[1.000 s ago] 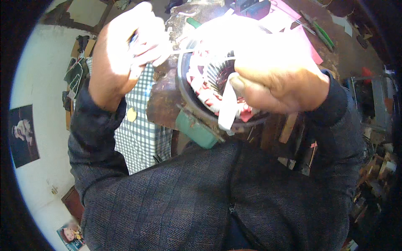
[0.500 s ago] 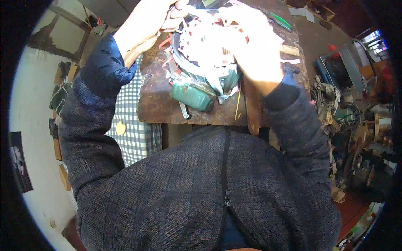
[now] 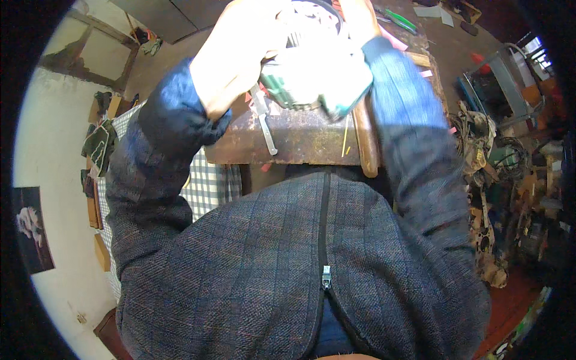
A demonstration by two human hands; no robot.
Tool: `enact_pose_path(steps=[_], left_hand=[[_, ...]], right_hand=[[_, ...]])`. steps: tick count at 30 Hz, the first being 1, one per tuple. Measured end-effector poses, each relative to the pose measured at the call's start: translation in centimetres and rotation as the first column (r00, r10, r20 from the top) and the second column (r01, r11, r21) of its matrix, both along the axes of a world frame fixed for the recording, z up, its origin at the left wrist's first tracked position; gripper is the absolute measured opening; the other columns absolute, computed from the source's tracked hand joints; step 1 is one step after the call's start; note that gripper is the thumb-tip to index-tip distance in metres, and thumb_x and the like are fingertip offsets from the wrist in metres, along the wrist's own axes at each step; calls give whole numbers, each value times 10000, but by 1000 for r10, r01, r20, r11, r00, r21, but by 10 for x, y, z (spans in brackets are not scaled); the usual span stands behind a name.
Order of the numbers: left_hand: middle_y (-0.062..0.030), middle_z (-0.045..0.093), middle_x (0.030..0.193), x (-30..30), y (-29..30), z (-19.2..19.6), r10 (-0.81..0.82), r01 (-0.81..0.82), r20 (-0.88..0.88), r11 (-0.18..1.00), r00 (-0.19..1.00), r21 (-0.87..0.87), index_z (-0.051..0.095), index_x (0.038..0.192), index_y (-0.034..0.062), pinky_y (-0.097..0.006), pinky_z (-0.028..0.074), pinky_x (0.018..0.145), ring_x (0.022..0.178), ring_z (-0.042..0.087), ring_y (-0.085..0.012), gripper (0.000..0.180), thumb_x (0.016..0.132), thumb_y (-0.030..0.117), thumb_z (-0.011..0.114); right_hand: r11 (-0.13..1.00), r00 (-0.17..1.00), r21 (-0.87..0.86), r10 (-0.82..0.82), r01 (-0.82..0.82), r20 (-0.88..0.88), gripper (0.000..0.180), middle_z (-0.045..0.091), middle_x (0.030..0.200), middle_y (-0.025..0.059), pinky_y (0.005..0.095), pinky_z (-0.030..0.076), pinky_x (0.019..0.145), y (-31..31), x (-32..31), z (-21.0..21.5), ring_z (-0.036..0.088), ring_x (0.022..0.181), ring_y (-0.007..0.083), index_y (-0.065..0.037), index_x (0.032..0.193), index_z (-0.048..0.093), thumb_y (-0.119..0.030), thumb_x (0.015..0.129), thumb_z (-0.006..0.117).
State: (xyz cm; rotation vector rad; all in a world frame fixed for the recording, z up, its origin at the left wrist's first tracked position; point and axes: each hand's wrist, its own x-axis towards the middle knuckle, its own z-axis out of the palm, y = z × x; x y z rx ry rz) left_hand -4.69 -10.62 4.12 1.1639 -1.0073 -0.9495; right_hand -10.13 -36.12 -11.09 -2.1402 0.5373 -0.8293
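Note:
A green motor housing [image 3: 281, 89], its round stator opening facing up, is at the far part of the wooden workbench [image 3: 240, 144]. Strong light washes out much of it, and its near side is blurred. My left hand [image 3: 243, 51] is closed on its left side, the fingers bent against it. My right hand [image 3: 359, 21] grips the far right side; glare and the frame's top edge hide part of its fingers. Just nearer than the housing lie a flat silver metal tool [image 3: 267, 133] and scraps of red strip.
A long wooden bar [image 3: 365, 141] and a thin yellow stick [image 3: 345, 137] lie near the bench's front edge. At the far right are a green-handled tool [image 3: 401, 21] and a wood block [image 3: 418, 59]. A checked cloth [image 3: 210, 180] hangs at left. Clutter [image 3: 498, 156] fills the right side.
The motor housing has moved away from me and tilted or turned. My left hand has come from the far rim down to its left side; my right hand has moved farther up its right side.

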Motion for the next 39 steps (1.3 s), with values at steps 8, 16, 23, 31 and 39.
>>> enact_pose_path(steps=[8,16,23,31,39], left_hand=[[-71,692,1038,47,-4,-19,-174,175,-23,985,984,7,656,1160,11,-315,570,812,927,669,-162,260,1070,238,569],[-128,693,973,62,2,-27,221,385,907,850,359,-359,673,1131,-7,-348,546,756,821,648,-235,230,997,142,561],[-204,701,1094,-9,65,-66,152,388,957,890,248,-242,691,1146,3,-449,539,912,998,676,-359,297,880,124,638],[-194,677,1131,-28,78,-57,329,390,926,841,182,-376,651,1014,1,-426,554,874,998,678,-365,226,818,114,648],[-118,712,971,3,18,-13,564,469,788,642,248,-607,700,1111,49,-376,544,818,890,670,-270,204,961,183,675]], right_hand=[[980,988,-187,36,-65,-152,389,710,788,169,432,527,674,-25,-13,122,669,689,296,-26,968,750,-384,992,600],[794,759,50,597,-606,-259,210,674,703,38,334,503,582,68,-64,124,623,605,198,-12,911,731,-212,949,676],[796,756,-221,390,-564,-525,220,719,949,109,356,551,752,52,-66,99,680,817,243,-33,1056,751,-216,944,699],[816,869,-453,116,-359,-480,260,756,1036,136,364,587,848,72,-83,85,721,908,245,-48,1111,777,-244,965,686],[936,955,-194,278,-294,-107,303,720,1184,104,327,582,897,120,-110,67,707,1024,220,-63,1275,690,-217,1021,631]])
